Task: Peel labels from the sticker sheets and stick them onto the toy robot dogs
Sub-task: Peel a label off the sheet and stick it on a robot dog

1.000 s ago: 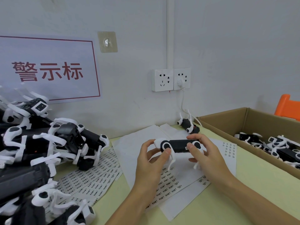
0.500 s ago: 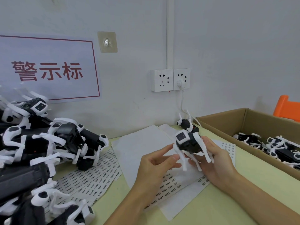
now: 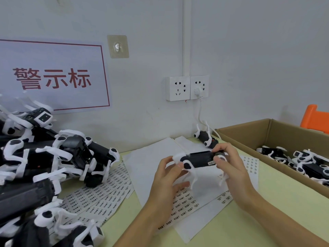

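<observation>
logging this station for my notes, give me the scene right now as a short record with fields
held item: toy robot dog, side-on, legs down
left hand: grips its front end
right hand: grips its rear end, beside a small label
under the hands: sticker sheets on white paper
left of table: pile of robot dogs on more sheets
right: cardboard box holding more dogs
wall: red-lettered sign, double socket

The dog (image 3: 197, 160) is smooth plastic, the sheets (image 3: 99, 195) matt paper, the box (image 3: 249, 136) rough cardboard.
</observation>
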`<state>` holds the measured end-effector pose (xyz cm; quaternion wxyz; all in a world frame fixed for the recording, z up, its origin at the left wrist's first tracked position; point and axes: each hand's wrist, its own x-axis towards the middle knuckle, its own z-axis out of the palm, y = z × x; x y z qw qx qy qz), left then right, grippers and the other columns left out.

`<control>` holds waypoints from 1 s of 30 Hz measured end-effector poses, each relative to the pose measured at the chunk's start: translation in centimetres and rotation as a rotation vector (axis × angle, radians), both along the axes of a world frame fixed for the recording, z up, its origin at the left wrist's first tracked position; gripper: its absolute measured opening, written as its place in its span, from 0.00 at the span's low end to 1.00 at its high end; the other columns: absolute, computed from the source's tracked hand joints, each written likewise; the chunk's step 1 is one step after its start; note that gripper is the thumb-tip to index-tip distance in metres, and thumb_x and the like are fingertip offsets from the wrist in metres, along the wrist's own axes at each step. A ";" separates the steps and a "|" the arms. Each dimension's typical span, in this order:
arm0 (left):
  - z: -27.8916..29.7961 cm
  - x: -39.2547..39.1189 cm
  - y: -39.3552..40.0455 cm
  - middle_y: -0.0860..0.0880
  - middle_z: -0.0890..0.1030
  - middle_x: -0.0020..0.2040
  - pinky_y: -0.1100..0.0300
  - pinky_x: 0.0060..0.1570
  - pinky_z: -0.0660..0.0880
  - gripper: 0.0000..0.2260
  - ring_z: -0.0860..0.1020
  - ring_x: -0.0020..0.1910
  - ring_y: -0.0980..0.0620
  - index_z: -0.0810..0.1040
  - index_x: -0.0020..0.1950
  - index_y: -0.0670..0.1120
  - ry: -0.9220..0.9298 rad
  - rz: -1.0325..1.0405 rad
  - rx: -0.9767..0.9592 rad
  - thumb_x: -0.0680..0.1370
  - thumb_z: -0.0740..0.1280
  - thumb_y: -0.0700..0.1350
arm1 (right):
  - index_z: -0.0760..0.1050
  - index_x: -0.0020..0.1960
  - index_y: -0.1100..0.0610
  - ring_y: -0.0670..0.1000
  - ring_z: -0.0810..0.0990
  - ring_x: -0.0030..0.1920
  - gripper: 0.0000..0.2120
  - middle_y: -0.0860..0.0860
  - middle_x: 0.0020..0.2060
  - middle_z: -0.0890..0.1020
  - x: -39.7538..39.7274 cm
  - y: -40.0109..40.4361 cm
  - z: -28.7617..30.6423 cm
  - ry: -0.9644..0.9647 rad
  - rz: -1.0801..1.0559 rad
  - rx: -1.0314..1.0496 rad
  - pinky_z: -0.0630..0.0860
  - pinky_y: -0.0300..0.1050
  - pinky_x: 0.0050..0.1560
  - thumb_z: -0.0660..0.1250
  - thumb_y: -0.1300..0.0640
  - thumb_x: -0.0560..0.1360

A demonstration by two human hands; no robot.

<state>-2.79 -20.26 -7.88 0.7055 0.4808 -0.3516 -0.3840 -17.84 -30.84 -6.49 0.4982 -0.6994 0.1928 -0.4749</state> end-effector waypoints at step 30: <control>0.9 -0.5 0.3 0.43 0.86 0.49 0.56 0.29 0.77 0.12 0.86 0.44 0.43 0.82 0.54 0.47 0.124 0.191 0.016 0.76 0.70 0.53 | 0.78 0.53 0.44 0.54 0.85 0.42 0.10 0.48 0.47 0.83 -0.9 -0.5 1.4 0.232 -0.033 -0.032 0.84 0.51 0.40 0.60 0.44 0.81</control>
